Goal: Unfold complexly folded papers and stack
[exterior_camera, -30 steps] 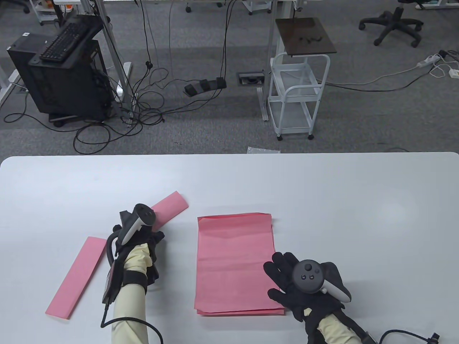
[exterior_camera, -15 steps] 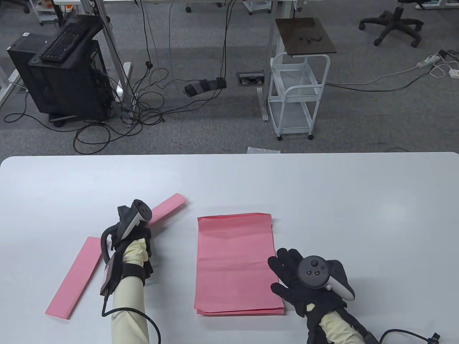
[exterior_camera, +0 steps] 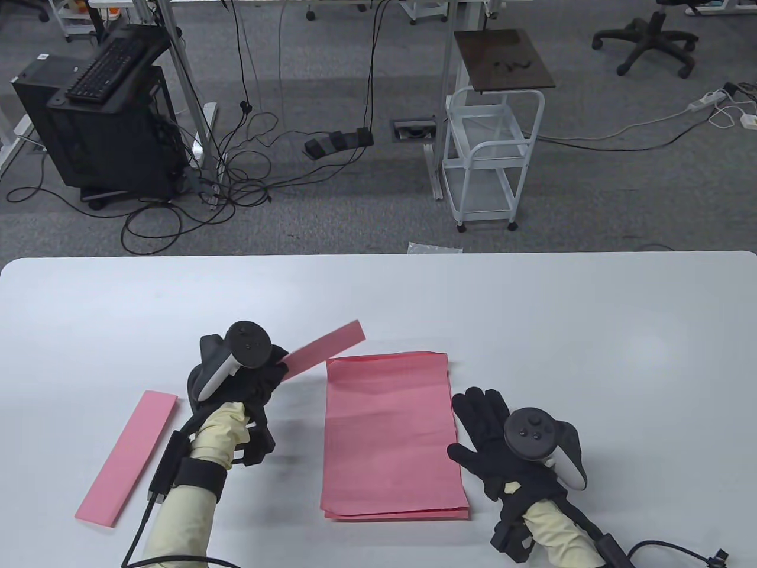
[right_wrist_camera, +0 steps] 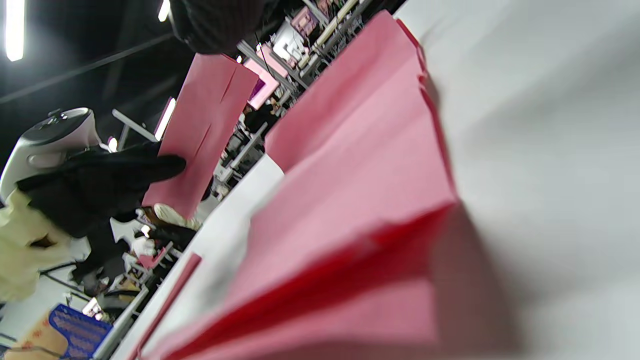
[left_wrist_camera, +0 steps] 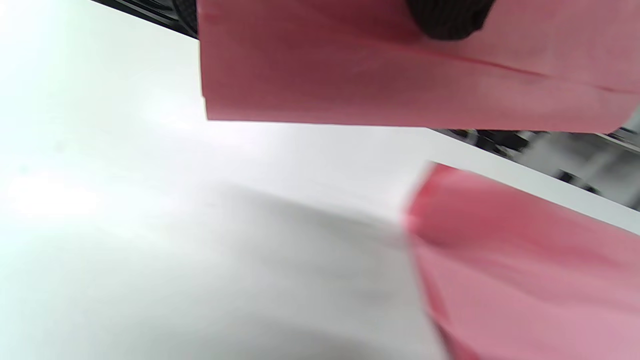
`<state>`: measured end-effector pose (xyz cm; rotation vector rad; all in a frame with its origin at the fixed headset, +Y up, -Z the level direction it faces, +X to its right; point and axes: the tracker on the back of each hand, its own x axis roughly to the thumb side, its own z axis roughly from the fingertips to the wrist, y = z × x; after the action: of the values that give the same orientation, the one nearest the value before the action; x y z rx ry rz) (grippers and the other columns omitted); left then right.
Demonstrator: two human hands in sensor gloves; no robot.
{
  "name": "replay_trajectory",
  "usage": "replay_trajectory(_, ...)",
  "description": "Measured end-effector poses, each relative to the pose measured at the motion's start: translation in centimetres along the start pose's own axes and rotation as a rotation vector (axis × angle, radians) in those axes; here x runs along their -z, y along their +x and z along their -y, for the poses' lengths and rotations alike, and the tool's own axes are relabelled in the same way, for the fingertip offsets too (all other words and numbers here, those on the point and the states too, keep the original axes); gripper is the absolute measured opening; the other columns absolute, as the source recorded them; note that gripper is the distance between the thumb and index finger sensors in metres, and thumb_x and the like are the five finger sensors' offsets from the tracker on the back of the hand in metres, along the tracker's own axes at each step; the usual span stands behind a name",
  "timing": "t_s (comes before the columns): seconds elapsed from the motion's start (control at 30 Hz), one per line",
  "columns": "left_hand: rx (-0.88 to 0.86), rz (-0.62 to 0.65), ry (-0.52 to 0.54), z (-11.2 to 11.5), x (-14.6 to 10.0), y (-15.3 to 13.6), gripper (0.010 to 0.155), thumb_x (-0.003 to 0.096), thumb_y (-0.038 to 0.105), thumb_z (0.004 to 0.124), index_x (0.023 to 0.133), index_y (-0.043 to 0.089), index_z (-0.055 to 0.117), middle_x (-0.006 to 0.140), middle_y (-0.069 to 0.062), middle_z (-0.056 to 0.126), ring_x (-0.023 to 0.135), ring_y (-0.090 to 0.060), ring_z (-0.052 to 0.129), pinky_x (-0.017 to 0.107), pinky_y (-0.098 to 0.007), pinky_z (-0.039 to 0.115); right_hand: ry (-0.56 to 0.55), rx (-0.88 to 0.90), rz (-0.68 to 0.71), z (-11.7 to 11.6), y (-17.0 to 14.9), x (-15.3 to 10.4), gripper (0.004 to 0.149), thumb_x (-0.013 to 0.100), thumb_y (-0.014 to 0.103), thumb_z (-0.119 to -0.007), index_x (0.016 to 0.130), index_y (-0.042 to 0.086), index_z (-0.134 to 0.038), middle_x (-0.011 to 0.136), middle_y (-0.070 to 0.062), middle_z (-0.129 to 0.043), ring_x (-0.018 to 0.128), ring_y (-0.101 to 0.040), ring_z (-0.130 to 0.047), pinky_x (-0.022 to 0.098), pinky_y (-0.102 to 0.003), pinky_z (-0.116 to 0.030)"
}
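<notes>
- Left hand (exterior_camera: 245,378): at about 8 o'clock on the counter (exterior_camera: 532,307), fingers pinched on the near end of a folded pink strip (exterior_camera: 326,347); the strip is lifted off the surface and its free end slants toward 2 o'clock, over the far left corner of the stack.
- Right hand (exterior_camera: 502,441): fingers straight and spread, holding nothing, lying just beside the stack's right edge at about 5 o'clock; whether it touches the paper cannot be told.
- Stack of unfolded pink sheets (exterior_camera: 390,435): at 6 o'clock, flat, edges roughly squared, faint creases across the top sheet.
- Second folded pink strip (exterior_camera: 127,458): flat on the counter at 8 o'clock, left of the left forearm, untouched.
- Handling, held strip: judged very light, thin and limp; several layers lend it enough stiffness to stay straight when held by one end. Likely tears or crumples if pulled hard, and slides easily on the smooth counter.
- Where to take hold: probably at a loose outer flap near a corner, one hand pinching each layer, peeling along the creases rather than across them.
</notes>
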<state>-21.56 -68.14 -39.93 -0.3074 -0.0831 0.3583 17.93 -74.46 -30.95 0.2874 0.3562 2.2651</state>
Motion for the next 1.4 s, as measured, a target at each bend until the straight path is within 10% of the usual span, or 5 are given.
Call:
replay_trajectory(0.33, 0.056, 0.248, -0.184, 3.4, -4.1, 6.9, 0.041, 0.0546, 0.038, 0.068, 0.095, 0.029, 0.073, 0.097, 0.0, 0.087, 0.09, -0.027, 0.089, 0.076, -0.053, 0.057, -0.086, 0.131, 0.135, 0.2, 2.8, 2.1, 0.075, 0.05, 0.027, -0.075, 0.104, 0.043, -0.025, 0.118, 0.009, -0.036, 0.111, -0.022, -0.022, 0.073, -0.058, -0.004)
replay_trajectory(0.47, -0.01, 0.262, -0.214, 4.9, -4.0, 7.6, 0.043, 0.0546, 0.038, 0.068, 0.096, 0.026, 0.072, 0.097, -0.003, 0.087, 0.089, -0.028, 0.089, 0.076, -0.054, 0.056, -0.163, 0.185, 0.172, -0.5, 2.4, 1.9, 0.065, 0.05, 0.019, -0.072, 0.105, 0.035, -0.041, 0.088, 0.001, -0.081, 0.096, -0.026, -0.067, 0.076, -0.06, -0.021)
replay_trajectory(0.77, -0.602, 0.278, -0.153, 7.4, -4.4, 0.6, 0.093, 0.0522, 0.049, 0.076, 0.107, 0.032, 0.002, 0.122, -0.009, 0.02, 0.112, -0.043, 0.043, 0.078, -0.064, 0.035, -0.233, 0.516, 0.154, 1.5, 0.5, 1.2, 0.058, 0.049, 0.018, -0.074, 0.103, 0.028, -0.055, 0.076, -0.006, -0.087, 0.08, -0.031, -0.08, 0.074, -0.062, -0.029)
replay_trajectory(1.13, -1.152, 0.129, 0.012, 11.8, -5.3, -0.6, 0.042, 0.0555, 0.034, 0.071, 0.097, 0.029, 0.067, 0.087, 0.004, 0.092, 0.082, -0.022, 0.094, 0.073, -0.05, 0.063, -0.135, 0.557, 0.154, -0.3, 0.2, 2.0, 0.059, 0.05, 0.02, -0.072, 0.105, 0.029, -0.051, 0.08, -0.005, -0.086, 0.086, -0.032, -0.076, 0.073, -0.064, -0.025)
replay_trajectory(1.4, -0.948, 0.176, 0.055, 11.1, -5.8, 0.3, 0.039, 0.055, 0.034, 0.072, 0.093, 0.027, 0.071, 0.083, 0.003, 0.094, 0.078, -0.022, 0.097, 0.072, -0.05, 0.064, -0.208, 0.616, 0.214, 0.1, 0.6, 1.8, 0.058, 0.052, 0.027, -0.072, 0.105, 0.033, -0.049, 0.086, -0.001, -0.081, 0.088, -0.031, -0.074, 0.074, -0.064, -0.023)
